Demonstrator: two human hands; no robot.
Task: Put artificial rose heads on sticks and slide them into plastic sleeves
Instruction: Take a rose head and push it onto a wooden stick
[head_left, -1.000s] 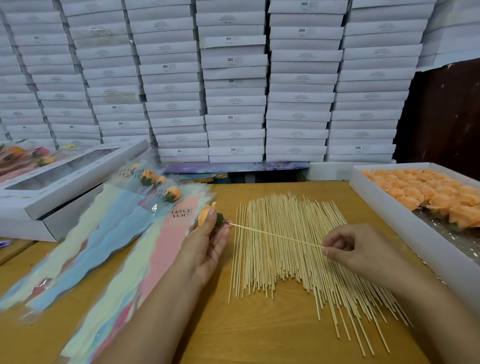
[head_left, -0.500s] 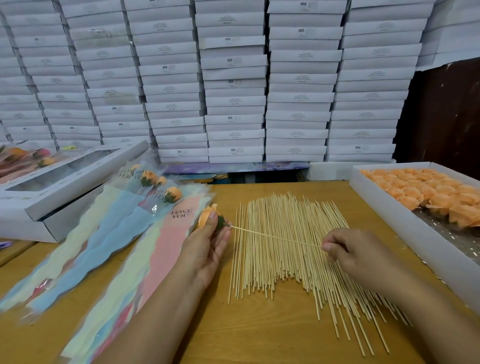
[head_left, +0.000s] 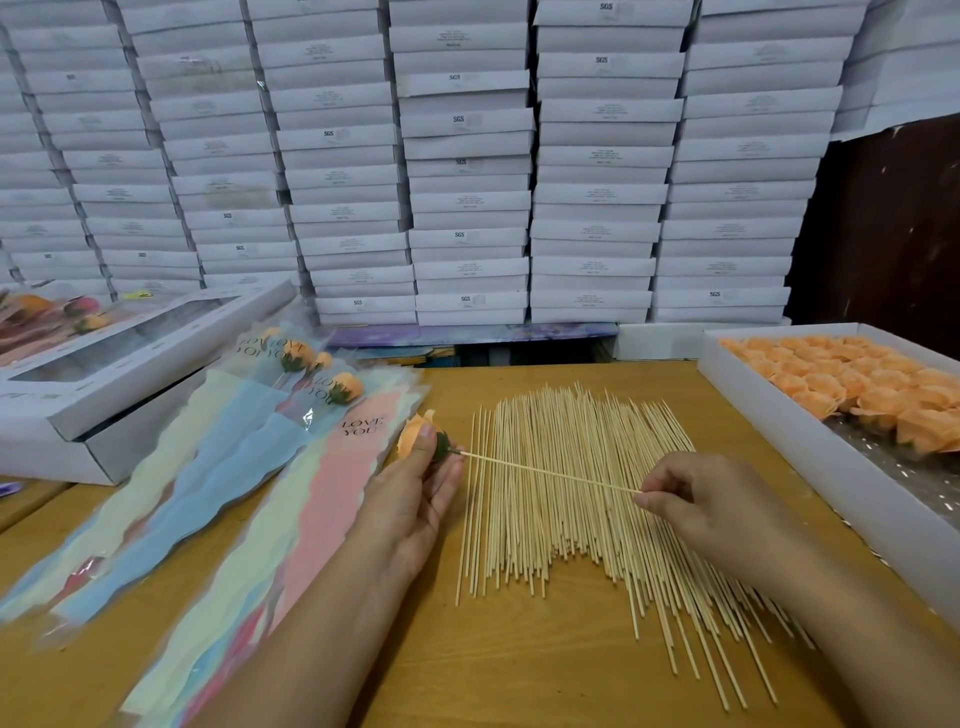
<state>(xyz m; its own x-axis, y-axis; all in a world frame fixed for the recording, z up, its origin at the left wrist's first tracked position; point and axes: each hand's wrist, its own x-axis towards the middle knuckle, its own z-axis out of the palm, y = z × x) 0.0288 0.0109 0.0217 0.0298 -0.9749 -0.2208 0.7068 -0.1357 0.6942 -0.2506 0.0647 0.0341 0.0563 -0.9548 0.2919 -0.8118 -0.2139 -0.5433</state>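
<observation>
My left hand (head_left: 415, 488) holds an orange rose head (head_left: 414, 435) with a green base, just right of the sleeves. My right hand (head_left: 711, 506) pinches the near end of a thin wooden stick (head_left: 545, 471), whose far tip meets the rose's green base. Under the stick lies a spread pile of wooden sticks (head_left: 582, 499) on the wooden table (head_left: 519, 665). Pastel plastic sleeves (head_left: 218, 488) printed "LOVE YOU" lie at the left; three of them hold sleeved roses (head_left: 345, 387). A white tray (head_left: 769, 426) at the right holds several orange rose heads (head_left: 872, 389).
Stacks of white boxes (head_left: 467, 156) form a wall behind the table. A white window-lid box (head_left: 130, 364) sits at the back left, with more wrapped flowers (head_left: 47, 312) beyond it. A dark panel (head_left: 893, 234) stands at the far right.
The right hand has shifted slightly left, pushing the stick toward the rose head. The left hand keeps the rose in nearly the same place.
</observation>
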